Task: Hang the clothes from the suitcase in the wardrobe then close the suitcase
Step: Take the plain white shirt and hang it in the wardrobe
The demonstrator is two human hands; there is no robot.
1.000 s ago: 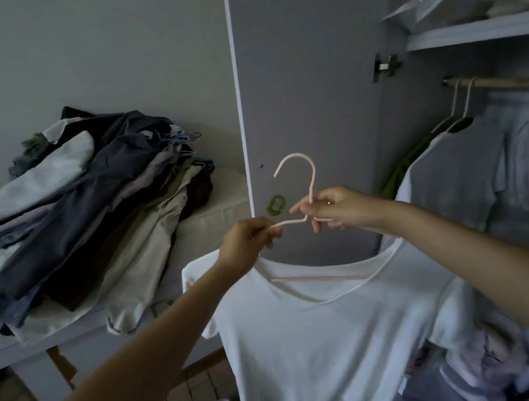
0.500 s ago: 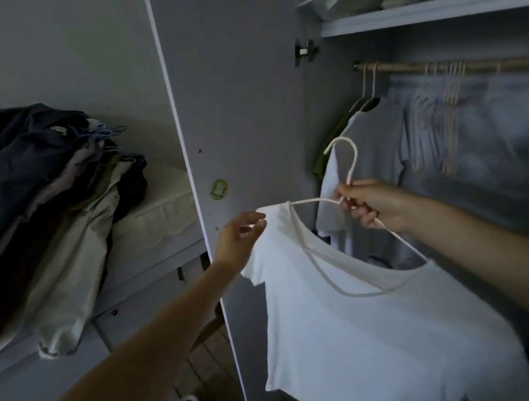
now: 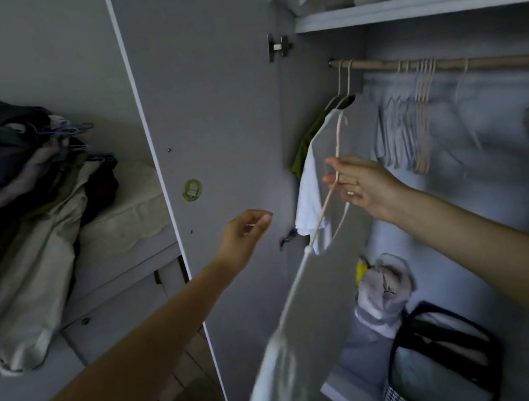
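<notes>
One hanger [image 3: 338, 150] between right-hand fingers [image 3: 345, 184].

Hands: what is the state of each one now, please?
Left hand: open, holding nothing.
Right hand: closed on the hanger with the shirt.

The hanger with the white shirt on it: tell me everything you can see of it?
The hanger is thin and pale pinkish-beige; its material is unclear. The right hand grips its neck, hook pointing up toward the wooden rail but not yet on it. Seen nearly edge-on, it tilts, one arm sloping down-left inside the neckline of the white T-shirt, which hangs blurred below. The left hand is off it.
</notes>
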